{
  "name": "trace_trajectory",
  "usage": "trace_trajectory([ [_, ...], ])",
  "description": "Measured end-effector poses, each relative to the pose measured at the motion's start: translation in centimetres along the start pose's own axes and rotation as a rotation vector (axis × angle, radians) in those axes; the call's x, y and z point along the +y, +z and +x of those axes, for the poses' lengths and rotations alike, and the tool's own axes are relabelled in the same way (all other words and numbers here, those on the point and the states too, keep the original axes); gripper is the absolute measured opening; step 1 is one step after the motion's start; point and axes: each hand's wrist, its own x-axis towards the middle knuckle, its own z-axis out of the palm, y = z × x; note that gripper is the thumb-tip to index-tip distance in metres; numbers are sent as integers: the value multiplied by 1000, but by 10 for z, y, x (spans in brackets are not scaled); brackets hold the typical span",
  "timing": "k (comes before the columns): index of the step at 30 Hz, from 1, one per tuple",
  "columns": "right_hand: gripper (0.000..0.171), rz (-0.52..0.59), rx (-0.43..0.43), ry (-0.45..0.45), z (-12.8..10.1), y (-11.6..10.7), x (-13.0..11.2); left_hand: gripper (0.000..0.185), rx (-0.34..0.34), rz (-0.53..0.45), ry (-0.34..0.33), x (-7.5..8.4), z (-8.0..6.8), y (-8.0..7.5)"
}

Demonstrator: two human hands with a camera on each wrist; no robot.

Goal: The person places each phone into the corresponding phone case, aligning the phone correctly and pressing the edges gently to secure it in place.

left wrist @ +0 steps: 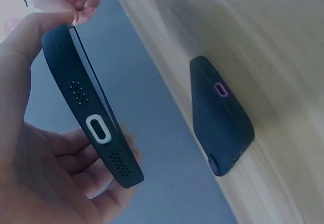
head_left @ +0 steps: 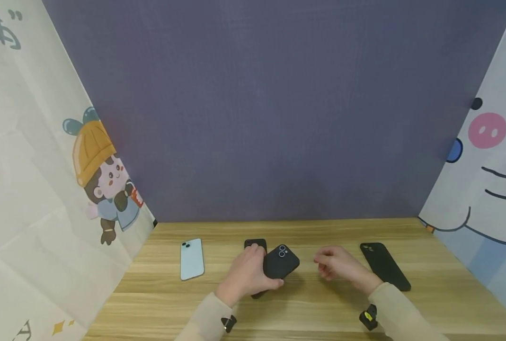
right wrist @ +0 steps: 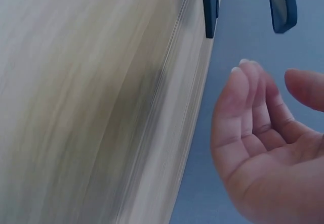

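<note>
the left hand (head_left: pixel 246 274) holds a black phone in a matte silicone case (head_left: pixel 280 261) lifted just off the pale wooden worktop (head_left: pixel 312 308), fingers curled round its lower edge, camera end pointing away. the right hand (head_left: pixel 340 265) hangs just beside it, loosely curled and holding nothing. the cased phone looks stiff and fairly weighty, the rubbery skin grippy rather than slick, so the long side edges seem the safest hold. under the left hand a second black phone case (left wrist: pixel 220 115) lies flat. further right lies a black case, back up (head_left: pixel 385 265); further left a pale blue phone (head_left: pixel 191 258), near the cartoon-printed side panel (head_left: pixel 44 189).
</note>
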Motion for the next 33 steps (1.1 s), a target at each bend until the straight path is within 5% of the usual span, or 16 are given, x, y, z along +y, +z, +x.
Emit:
trace_trajectory([
  [15,25,-168,65,7,-4,-22,6,85,64,4,-132,-12,-2,1],
  [22,25,-382,106,-10,-5,-29,7,95,90,-56,-231,-20,-1,1],
  [33,12,-620,141,-29,-8,-37,5,81,120,-115,-358,-31,-2,4],
])
